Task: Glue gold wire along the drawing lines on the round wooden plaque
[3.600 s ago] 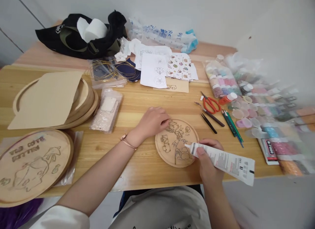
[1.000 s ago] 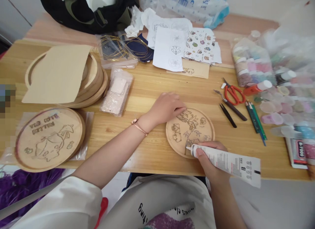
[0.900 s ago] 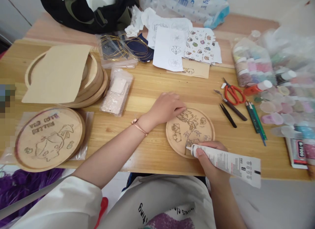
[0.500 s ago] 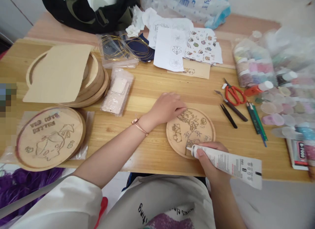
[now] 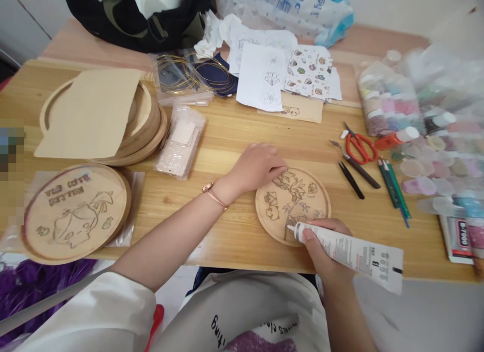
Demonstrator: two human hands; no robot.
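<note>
A round wooden plate (image 5: 278, 218) with dark line drawings of pandas and bamboo lies flat at the table's front. My left hand (image 5: 257, 165) is at its upper left rim, thumb over the edge and the other fingers curled, partly hidden. In my right hand (image 5: 327, 246) is a white glue tube (image 5: 359, 256), gripped near its neck and tilted. The tube's thin nozzle points left, at the drawn lines near the plate's lower edge; whether it touches the wood I cannot tell.
Right of the plate lie black tweezers (image 5: 351, 180), a dark-handled tool (image 5: 359, 168), red-handled pliers (image 5: 362, 147) and green pencils (image 5: 393, 185). Jars (image 5: 385, 102) crowd the right side. Another drawn plate (image 5: 75, 216) and stacked wooden trays (image 5: 147, 130) stand left. Paper sheets (image 5: 259, 74) lie behind.
Hardly anything differs. The glue tube's nozzle stays at almost the same spot over the plate, and my left hand keeps its place at the rim.
</note>
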